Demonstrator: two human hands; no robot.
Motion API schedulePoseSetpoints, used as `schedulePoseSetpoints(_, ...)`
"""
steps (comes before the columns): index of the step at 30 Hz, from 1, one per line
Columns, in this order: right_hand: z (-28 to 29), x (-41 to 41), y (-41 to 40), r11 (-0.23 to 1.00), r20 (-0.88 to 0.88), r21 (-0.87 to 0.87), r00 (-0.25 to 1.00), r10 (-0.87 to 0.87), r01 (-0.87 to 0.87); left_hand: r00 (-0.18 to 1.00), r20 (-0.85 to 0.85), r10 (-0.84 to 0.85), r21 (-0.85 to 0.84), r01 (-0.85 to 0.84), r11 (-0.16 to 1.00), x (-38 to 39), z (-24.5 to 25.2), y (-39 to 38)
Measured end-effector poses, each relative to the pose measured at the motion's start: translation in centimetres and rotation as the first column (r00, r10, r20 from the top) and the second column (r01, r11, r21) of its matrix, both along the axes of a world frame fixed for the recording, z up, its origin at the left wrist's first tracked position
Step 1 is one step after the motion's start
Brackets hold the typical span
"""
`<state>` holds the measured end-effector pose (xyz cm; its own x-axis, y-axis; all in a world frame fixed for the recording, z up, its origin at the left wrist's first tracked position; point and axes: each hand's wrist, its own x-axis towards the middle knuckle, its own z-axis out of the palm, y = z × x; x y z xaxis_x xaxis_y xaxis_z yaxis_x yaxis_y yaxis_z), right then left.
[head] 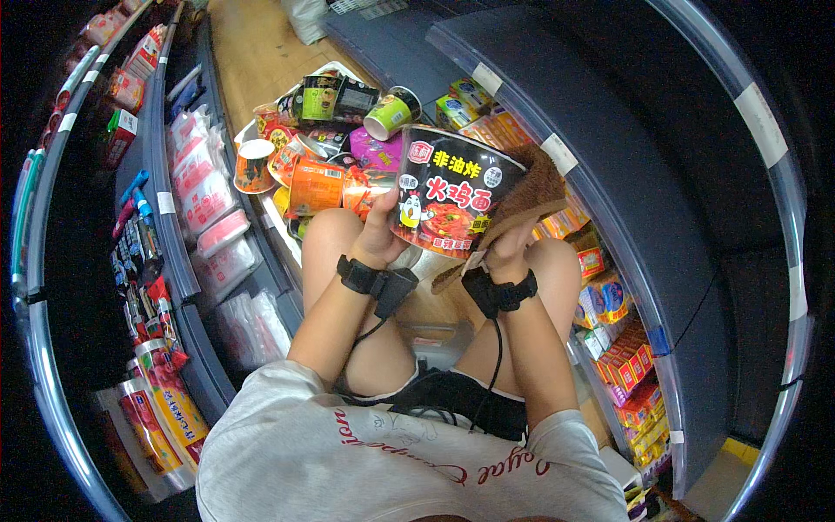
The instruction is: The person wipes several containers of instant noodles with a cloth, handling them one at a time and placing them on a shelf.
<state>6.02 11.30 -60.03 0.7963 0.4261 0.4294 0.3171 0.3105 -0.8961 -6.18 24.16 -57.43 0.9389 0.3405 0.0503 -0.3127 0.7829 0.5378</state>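
Note:
A large black instant-noodle tub (450, 189), printed with noodles and a cartoon chicken, is held up above my knees. My left hand (380, 228) grips its left side, thumb along the wall. On the right side a brown cloth (531, 189) lies against the tub, and my right hand (512, 245) holds the cloth there, its fingers mostly hidden behind it. Just beyond my knees a white crate (279, 218) is heaped with noodle cups, among them an orange cup (316, 187), a green and black cup (393, 113) and a purple package (376, 149).
Left shelves carry plastic-wrapped packs (202, 189) and rolls of bags or film (153, 427). To the right, a dark shelf (626, 169) with a clear edge strip stands over boxed goods (623, 359). A white sack (306, 19) sits on the wooden floor (251, 52) at the far end.

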Motion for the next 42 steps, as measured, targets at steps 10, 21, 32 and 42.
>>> schedulePoseSetpoints(10, 0.2, 0.0, 0.0, 0.999, 0.065, -0.028, 0.997, -0.036, 0.038, 0.997, 0.039, 0.067, -0.027, -0.066, 0.997, 0.2, 0.5, -0.6)
schedulePoseSetpoints(21, 0.8, -1.1, 0.2, 0.973, 0.487, -0.207, 0.873, 0.017, 0.097, 0.983, -0.084, 0.161, -0.056, -0.166, 0.985, 1.1, 2.6, -0.8)
schedulePoseSetpoints(32, 5.6, -2.0, 0.6, 0.947, 0.362, -0.31, 0.911, 0.199, -0.084, 0.963, -0.193, 0.19, -0.005, -0.194, 0.981, 0.5, 3.2, -0.4)
schedulePoseSetpoints(42, 6.1, -2.4, 1.4, 0.916, 0.267, -0.402, 0.957, 0.114, 0.004, 0.973, -0.128, 0.193, 0.044, -0.189, 0.981, 1.0, 2.6, -0.4)
